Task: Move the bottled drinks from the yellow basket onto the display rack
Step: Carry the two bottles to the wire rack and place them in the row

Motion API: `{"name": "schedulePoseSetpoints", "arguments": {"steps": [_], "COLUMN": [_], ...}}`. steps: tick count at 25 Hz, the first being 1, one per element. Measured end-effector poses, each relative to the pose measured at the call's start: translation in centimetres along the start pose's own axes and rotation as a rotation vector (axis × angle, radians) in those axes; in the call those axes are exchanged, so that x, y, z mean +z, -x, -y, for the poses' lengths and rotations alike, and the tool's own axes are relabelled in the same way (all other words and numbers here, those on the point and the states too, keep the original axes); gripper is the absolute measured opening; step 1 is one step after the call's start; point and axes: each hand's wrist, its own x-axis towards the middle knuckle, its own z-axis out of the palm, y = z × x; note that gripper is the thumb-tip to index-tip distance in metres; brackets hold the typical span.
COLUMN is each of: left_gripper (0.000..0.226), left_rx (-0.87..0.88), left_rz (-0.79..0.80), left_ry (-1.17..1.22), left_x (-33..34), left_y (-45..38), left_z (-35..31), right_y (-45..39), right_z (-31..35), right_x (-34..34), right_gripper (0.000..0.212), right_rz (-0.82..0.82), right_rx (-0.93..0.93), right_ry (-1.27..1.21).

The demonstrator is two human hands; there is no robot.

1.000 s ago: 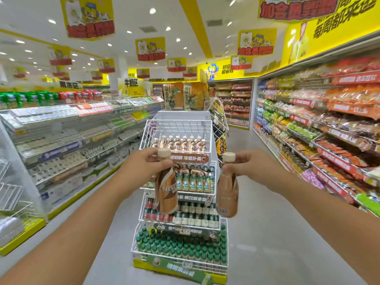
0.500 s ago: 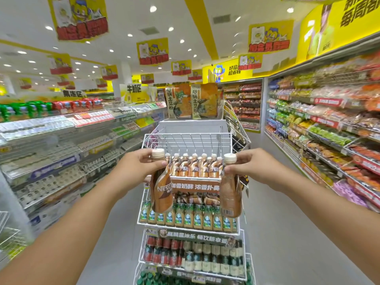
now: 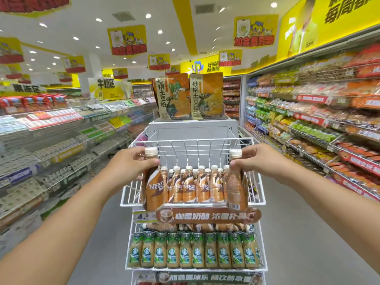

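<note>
Here the top wire tier [image 3: 192, 141] of the display rack [image 3: 261, 233] stands open above and behind a row of brown coffee bottles [image 3: 193, 187]. Left hand [image 3: 127, 163] grips one Nescafé bottle [image 3: 153, 188] by the neck, at the tier's front left corner. Right hand [image 3: 258, 161] grips a second bottle [image 3: 236, 186], barcode outward, front right. Green-labelled bottles [image 3: 193, 251] fill the tier below. Stocked shelves [image 3: 329, 120] flank the aisle, blurred, possibly snacks.

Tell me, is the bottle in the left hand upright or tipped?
Upright. The bottle hangs with its cap on top, gripped at the neck by the left hand, in front of the rack.
</note>
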Motion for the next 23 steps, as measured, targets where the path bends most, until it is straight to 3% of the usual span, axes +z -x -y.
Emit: {"name": "schedulePoseSetpoints", "arguments": {"steps": [3, 8, 12, 17, 23], "left_gripper": [0.02, 0.038, 0.026, 0.076, 0.072], "left_rx": [-0.028, -0.072, -0.129, -0.229, -0.273], "left_rz": [0.046, 0.122, 0.11, 0.149, 0.077], "left_ry": [0.025, -0.017, -0.039, -0.071, -0.254], "left_x": [-1.5, -1.8, -1.2, 0.6, 2.2], "left_y": [-6.2, -13.6, -17.3, -20.4, -22.2], "left_z": [3.3, 8.1, 10.7, 14.5, 16.7], "right_y": [-5.3, -10.9, -14.2, -17.2, -19.3], "right_z": [-0.5, -3.0, -5.7, -9.2, -12.6], "right_x": [2.2, 3.4, 2.6, 1.9, 1.8], "right_gripper": [0.016, 0.007, 0.012, 0.023, 0.037], "right_rz": [-0.042, -0.07, -0.081, -0.093, -0.08], "right_rx": [0.059, 0.18, 0.278, 0.42, 0.523], "right_ry": [0.015, 0.109, 0.178, 0.282, 0.343]}}
